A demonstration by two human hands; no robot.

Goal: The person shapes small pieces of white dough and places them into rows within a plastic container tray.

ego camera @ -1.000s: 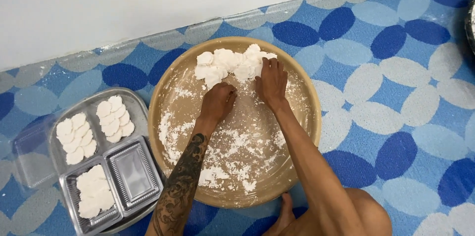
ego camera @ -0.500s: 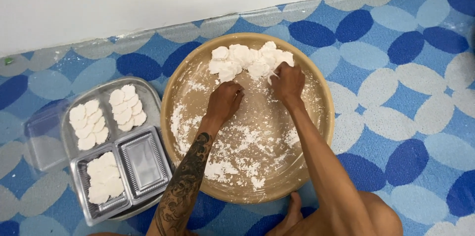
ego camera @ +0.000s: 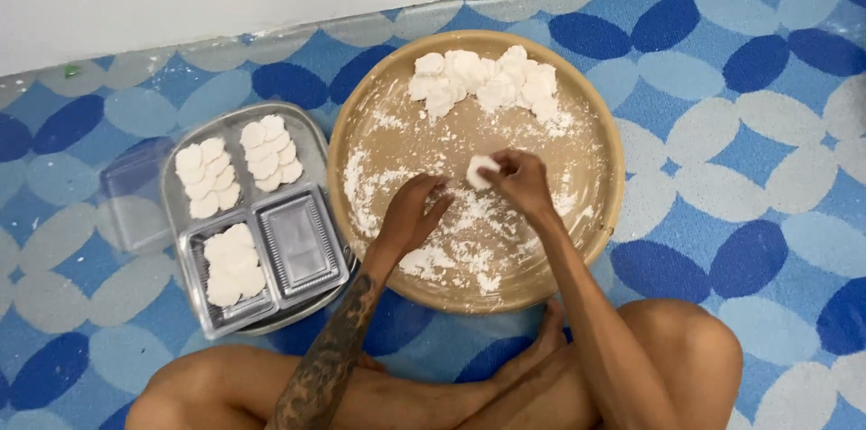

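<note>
Your right hand (ego camera: 521,179) pinched one white dough piece (ego camera: 479,170) near the round tray's (ego camera: 603,240) centre; your left hand (ego camera: 410,213) rested open. A heap (ego camera: 487,80) waited at twelve o'clock. At nine o'clock, the compartment tray (ego camera: 311,143) had three sections filled, one empty.

Your right hand (ego camera: 521,179) pinches shut with its fingertips, wrist bent. Your left hand (ego camera: 413,212), tattooed forearm behind it, rests loosely curled, palm down.

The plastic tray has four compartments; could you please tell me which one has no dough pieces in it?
The near-right compartment, closest to the round wooden tray, is bare; the other three hold white discs.
</note>
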